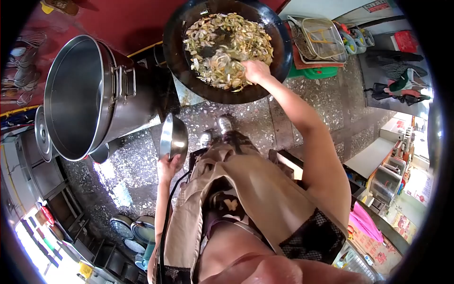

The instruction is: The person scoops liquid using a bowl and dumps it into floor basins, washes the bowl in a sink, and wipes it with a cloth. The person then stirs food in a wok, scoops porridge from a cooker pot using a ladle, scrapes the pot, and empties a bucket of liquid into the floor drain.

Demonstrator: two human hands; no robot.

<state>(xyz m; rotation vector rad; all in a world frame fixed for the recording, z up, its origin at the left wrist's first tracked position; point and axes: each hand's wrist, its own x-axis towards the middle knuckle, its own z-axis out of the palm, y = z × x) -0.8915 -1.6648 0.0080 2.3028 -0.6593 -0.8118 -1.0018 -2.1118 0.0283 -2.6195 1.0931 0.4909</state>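
My left hand [168, 169] grips a shiny metal bowl [178, 137] by its lower rim. The bowl is tipped on its side, held out over the floor. Over a large dark wok [172, 61], my right hand [257, 71] is closed, its fingers toward the middle of the pan. Just beyond those fingers is a pale, blurred patch; I cannot make out what the hand holds. Sliced, pale and greenish food [246, 35], perhaps onions or similar vegetables, is spread round the wok, with part of the dark bottom showing.
A tall steel pot [106, 102] stands left of the wok, with a round lid [43, 135] beside it. Wire baskets [324, 39] sit to the wok's right. Round lidded containers [142, 229] are on the speckled floor [255, 123] at lower left. Utensils hang at far left.
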